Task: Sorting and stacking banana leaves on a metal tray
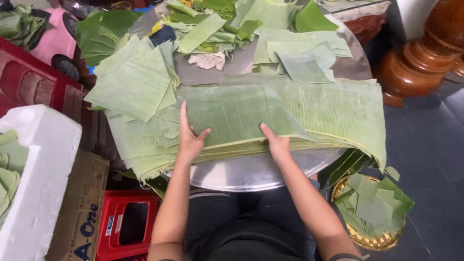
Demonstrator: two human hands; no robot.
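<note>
Round metal tray [251,174]: near rim bare, passable; leaf stack [290,111] blocks centre, scraps [212,29] crowd far side, white foam box [41,159] crowds its left

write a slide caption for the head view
Both hands, left and right, press a stack of banana leaves on a round metal tray.

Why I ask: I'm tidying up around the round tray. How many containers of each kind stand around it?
Red plastic crates: 2
White foam box: 1
Cardboard box: 1
Gold basket: 1
Total: 5
</note>
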